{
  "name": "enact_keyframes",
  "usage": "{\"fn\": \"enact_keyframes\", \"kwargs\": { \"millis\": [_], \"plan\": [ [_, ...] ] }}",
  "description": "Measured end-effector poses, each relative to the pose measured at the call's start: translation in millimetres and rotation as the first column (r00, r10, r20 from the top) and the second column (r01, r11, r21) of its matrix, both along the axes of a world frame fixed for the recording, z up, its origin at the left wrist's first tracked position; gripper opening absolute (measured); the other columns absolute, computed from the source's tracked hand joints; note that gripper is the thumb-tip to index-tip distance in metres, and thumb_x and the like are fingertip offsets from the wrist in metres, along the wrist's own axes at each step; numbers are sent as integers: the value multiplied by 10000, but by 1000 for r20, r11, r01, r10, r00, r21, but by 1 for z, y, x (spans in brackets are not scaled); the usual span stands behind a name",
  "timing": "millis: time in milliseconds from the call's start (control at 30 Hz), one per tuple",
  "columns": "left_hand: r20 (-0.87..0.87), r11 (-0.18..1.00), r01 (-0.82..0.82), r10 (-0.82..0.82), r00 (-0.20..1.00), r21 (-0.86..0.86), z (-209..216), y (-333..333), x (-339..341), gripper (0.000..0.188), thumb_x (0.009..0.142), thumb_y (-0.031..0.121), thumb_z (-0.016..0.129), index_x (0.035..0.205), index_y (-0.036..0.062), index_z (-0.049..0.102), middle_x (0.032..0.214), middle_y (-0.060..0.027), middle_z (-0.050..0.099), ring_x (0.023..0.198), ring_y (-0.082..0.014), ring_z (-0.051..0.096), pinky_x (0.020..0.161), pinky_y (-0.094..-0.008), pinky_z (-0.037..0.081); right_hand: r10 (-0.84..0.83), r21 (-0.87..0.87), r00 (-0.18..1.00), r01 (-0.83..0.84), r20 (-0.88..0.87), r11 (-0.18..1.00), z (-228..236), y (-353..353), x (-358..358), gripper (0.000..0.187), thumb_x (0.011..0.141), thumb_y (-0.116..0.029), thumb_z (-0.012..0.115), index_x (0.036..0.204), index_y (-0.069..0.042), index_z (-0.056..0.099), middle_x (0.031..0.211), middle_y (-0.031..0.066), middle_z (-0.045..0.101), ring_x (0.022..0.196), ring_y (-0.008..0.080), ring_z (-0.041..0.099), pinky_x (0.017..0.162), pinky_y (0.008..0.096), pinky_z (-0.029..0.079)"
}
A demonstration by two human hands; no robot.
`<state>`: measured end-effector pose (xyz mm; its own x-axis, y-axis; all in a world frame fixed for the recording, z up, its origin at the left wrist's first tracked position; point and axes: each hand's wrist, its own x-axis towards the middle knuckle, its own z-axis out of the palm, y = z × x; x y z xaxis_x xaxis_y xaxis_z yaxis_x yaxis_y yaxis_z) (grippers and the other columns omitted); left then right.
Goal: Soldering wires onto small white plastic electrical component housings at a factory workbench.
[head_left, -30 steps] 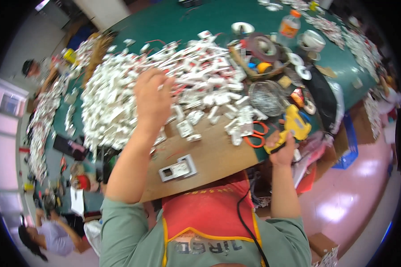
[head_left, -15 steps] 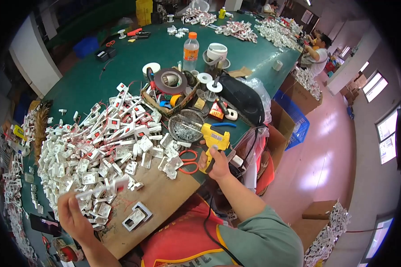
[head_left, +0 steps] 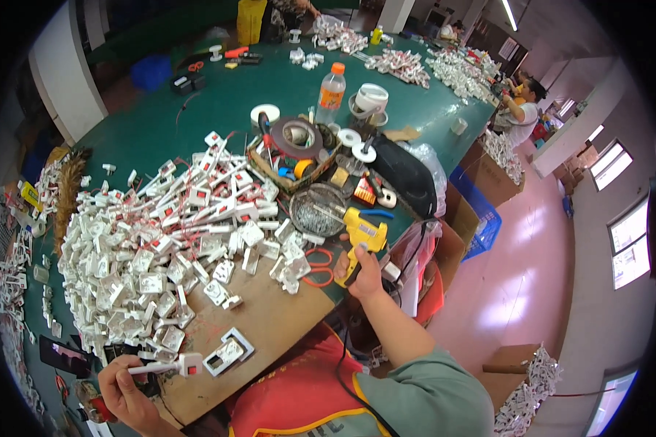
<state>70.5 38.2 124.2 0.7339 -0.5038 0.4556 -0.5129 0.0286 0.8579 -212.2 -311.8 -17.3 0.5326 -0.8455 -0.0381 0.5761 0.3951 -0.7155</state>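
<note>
At the lower left, my left hand (head_left: pixel 126 390) pinches the thin stem of a white plastic switch piece (head_left: pixel 189 364). A small red part shows in its square end, which is held above the cardboard's left edge. My right hand (head_left: pixel 362 274) is wrapped round the grip of a yellow pistol-shaped tool (head_left: pixel 365 233), whose thin metal tip points left over a round dish (head_left: pixel 318 213) of silvery bits. Between my hands, a grey-white frame-like piece (head_left: pixel 228 353) lies on the cardboard sheet (head_left: pixel 284 320). Red-handled scissors (head_left: pixel 318 268) lie just left of my right hand.
A large heap of white plastic pieces (head_left: pixel 138 262) with red wires covers the table's left part. Behind the dish stand a tray of tapes and tools (head_left: pixel 299 175), a bottle (head_left: pixel 332 95) and a white bucket (head_left: pixel 370 98). A blue crate (head_left: pixel 481 222) is at the right.
My left hand has come down and nearer with the switch piece, now over the cardboard's edge. My right hand keeps its hold on the yellow tool. The whole view has shifted slightly.
</note>
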Motion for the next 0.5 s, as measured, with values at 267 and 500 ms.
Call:
{"fn": "enact_keyframes", "kwargs": {
  "millis": [267, 500],
  "plan": [
    [-175, 975, -204, 216, 961, 87, -3, -11, -20, 25, 892, -2, 599, 877, -3, 619, 772, -39, 597, 613, -79, 537, 524, -211, 430, -21, 137, 1000, 23, -14, 990, -1, -9, 12, 476, 935, -368, 482, 1289, -57, 410, 602, 41, 463, 491, 160, 461, 503, 322, 424],
    [-258, 977, -148, 184, 949, 152, -12, -50, -11, 138, 868, 110, 708, 862, -14, 648, 667, -21, 627, 597, -47, 578, 530, -188, 461, 60, -160, 997, -69, -57, 985, -8, -27, 2, 522, 968, -426, 464, 1319, -45, 395, 712, 20, 411, 606, 121, 411, 599, 284, 364]
  ]
}}
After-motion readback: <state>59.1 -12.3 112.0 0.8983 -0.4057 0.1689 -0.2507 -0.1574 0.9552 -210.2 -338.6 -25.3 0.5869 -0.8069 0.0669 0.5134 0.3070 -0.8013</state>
